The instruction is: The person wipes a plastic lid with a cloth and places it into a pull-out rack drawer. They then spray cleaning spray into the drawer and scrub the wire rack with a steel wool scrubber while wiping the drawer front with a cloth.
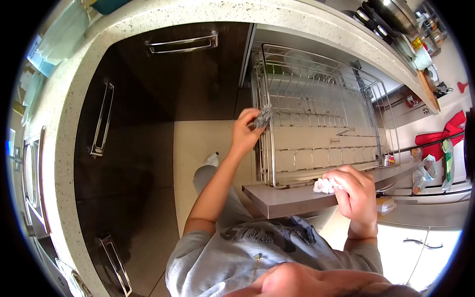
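Note:
A wire rack (307, 114) stands in a pulled-out drawer with a grey-brown front panel (297, 199). My left hand (246, 132) is closed around a grey steel wool pad (263, 117), which rests against the rack's left side rails. Above the drawer front, near the rack's front edge, my right hand (354, 192) grips a crumpled white wad (325, 186) between thumb and fingers. Part of each held item is hidden by the fingers.
A speckled countertop (198, 13) curves along the top and left. Dark cabinets (133, 99) with metal handles fill the left side. Pans (396, 15) are at the upper right, with a red cloth (440, 138) and plastic bags (424, 173) below. Tiled floor (198, 143) shows between cabinets and drawer.

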Available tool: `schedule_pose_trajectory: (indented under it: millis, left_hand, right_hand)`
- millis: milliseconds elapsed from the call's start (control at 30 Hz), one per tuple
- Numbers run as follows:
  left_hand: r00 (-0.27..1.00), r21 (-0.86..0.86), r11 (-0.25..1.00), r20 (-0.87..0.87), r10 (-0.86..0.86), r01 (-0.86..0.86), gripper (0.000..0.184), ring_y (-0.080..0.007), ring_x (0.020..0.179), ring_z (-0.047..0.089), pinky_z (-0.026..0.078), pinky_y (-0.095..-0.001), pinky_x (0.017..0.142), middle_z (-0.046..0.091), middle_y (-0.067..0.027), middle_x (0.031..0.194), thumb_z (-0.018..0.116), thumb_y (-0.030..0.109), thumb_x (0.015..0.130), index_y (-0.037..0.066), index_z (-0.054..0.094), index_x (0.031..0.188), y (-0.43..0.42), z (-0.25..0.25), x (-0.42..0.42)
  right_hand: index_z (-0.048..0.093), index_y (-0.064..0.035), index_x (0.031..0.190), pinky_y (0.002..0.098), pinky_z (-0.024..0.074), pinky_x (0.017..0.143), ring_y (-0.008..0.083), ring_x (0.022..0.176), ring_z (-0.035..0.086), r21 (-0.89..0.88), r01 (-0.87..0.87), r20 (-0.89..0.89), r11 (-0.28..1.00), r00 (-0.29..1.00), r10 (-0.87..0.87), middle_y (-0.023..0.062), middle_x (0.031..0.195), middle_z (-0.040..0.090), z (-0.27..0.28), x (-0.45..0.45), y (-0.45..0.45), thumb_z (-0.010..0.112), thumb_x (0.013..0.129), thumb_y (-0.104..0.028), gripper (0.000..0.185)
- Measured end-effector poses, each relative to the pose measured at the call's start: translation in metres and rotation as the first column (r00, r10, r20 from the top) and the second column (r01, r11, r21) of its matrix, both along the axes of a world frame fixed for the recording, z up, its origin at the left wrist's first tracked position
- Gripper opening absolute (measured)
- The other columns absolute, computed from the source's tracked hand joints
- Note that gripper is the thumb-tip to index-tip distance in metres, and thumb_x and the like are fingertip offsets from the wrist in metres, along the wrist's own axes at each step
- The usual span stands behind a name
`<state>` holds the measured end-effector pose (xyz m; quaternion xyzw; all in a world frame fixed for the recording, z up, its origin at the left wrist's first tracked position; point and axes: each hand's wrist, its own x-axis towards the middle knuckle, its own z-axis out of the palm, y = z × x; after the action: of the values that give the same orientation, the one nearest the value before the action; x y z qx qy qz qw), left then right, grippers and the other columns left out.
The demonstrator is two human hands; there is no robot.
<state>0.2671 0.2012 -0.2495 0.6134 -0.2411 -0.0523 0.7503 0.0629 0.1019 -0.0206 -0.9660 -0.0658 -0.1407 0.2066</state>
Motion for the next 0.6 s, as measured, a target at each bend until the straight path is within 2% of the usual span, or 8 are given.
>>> schedule_pose_trajectory:
  millis: [100, 167, 233, 367, 433, 500, 567, 600]
  left_hand:
    - [0.955, 0.137, 0.958, 0.198, 0.223, -0.252, 0.031, -0.0252, 0.089, 0.055, 0.044, -0.0289, 0.077, 0.054, -0.0124, 0.097, 0.062, -0.003, 0.063, -0.003, 0.054, 0.093, -0.028, 0.014, 0.032]
    - [0.96, 0.083, 0.961, 0.123, 0.253, -0.264, 0.03, -0.0297, 0.086, 0.054, 0.041, -0.0294, 0.079, 0.054, -0.0147, 0.097, 0.059, -0.001, 0.064, -0.004, 0.054, 0.094, -0.048, 0.015, 0.059]
    - [0.957, 0.093, 0.959, 0.137, 0.255, -0.269, 0.031, -0.0257, 0.087, 0.055, 0.042, -0.0289, 0.077, 0.054, -0.0139, 0.095, 0.061, -0.002, 0.063, -0.004, 0.053, 0.093, -0.046, 0.001, 0.058]
    - [1.0, -0.004, 1.0, 0.012, 0.001, -0.001, 0.037, -0.0212, 0.091, 0.055, 0.044, -0.0278, 0.073, 0.053, -0.0136, 0.095, 0.065, -0.002, 0.06, -0.003, 0.053, 0.094, -0.011, -0.002, 0.011]
    - [1.0, 0.002, 1.0, -0.008, 0.004, -0.004, 0.036, -0.0227, 0.091, 0.054, 0.043, -0.0282, 0.074, 0.052, -0.013, 0.095, 0.065, -0.001, 0.061, -0.002, 0.053, 0.095, -0.02, -0.007, 0.022]
    - [0.965, 0.097, 0.973, 0.183, 0.19, -0.21, 0.035, -0.0232, 0.089, 0.053, 0.042, -0.0291, 0.076, 0.052, -0.0122, 0.095, 0.064, 0.0, 0.064, -0.003, 0.053, 0.097, -0.039, -0.002, 0.057]
    - [0.96, 0.111, 0.958, 0.127, 0.25, -0.265, 0.035, -0.0249, 0.086, 0.053, 0.041, -0.0301, 0.077, 0.052, -0.0128, 0.096, 0.062, 0.0, 0.064, -0.003, 0.053, 0.098, -0.059, -0.002, 0.09]
    - [0.974, 0.07, 0.972, -0.026, 0.227, -0.225, 0.036, -0.025, 0.086, 0.052, 0.042, -0.0302, 0.077, 0.052, -0.0144, 0.095, 0.062, 0.0, 0.063, -0.003, 0.054, 0.098, -0.066, -0.003, 0.094]
  right_hand:
    - [0.058, -0.0045, 0.086, 0.0291, 0.0457, 0.049, 0.0203, 0.057, 0.058, 0.008, 0.019, -0.021, 1.0, 1.0, -0.019, 0.0063, 0.074, 0.06, 0.003, 0.001, 0.002, 0.055, 0.07, -0.001, 0.017]
    - [0.058, -0.0046, 0.086, 0.0289, 0.0457, 0.049, 0.02, 0.057, 0.059, 0.004, 0.016, -0.007, 1.0, 1.0, -0.016, 0.0065, 0.074, 0.06, 0.001, 0.001, 0.001, 0.056, 0.07, -0.002, 0.016]
    - [0.058, -0.0049, 0.086, 0.0286, 0.0455, 0.049, 0.0199, 0.057, 0.058, 0.01, 0.012, -0.001, 1.0, 1.0, -0.012, 0.0064, 0.074, 0.06, 0.001, -0.001, 0.0, 0.056, 0.07, -0.002, 0.016]
    - [0.058, -0.0053, 0.086, 0.0282, 0.0456, 0.048, 0.0193, 0.057, 0.059, -0.016, 0.009, 0.04, 1.0, 0.999, -0.008, 0.0058, 0.073, 0.06, -0.001, -0.001, 0.001, 0.057, 0.07, -0.002, 0.016]
    - [0.059, -0.006, 0.086, 0.0282, 0.0453, 0.047, 0.0187, 0.056, 0.058, -0.04, 0.01, 0.027, 0.999, 1.0, -0.009, 0.0042, 0.071, 0.059, 0.001, 0.0, 0.002, 0.058, 0.07, -0.004, 0.016]
    - [0.059, -0.0064, 0.086, 0.0283, 0.045, 0.047, 0.0185, 0.056, 0.058, -0.039, 0.017, 0.016, 0.999, 1.0, -0.016, 0.0036, 0.07, 0.058, 0.0, 0.0, 0.001, 0.059, 0.07, -0.004, 0.016]
    - [0.059, -0.0067, 0.086, 0.0284, 0.0447, 0.046, 0.0184, 0.055, 0.057, -0.046, 0.039, 0.034, 0.998, 0.999, -0.038, 0.003, 0.069, 0.057, -0.001, 0.0, -0.001, 0.059, 0.07, -0.005, 0.016]
    - [0.059, -0.007, 0.086, 0.0285, 0.0443, 0.046, 0.0186, 0.054, 0.057, -0.038, 0.03, 0.06, 0.999, 0.998, -0.028, 0.0027, 0.069, 0.056, -0.003, -0.001, 0.0, 0.06, 0.07, -0.006, 0.016]
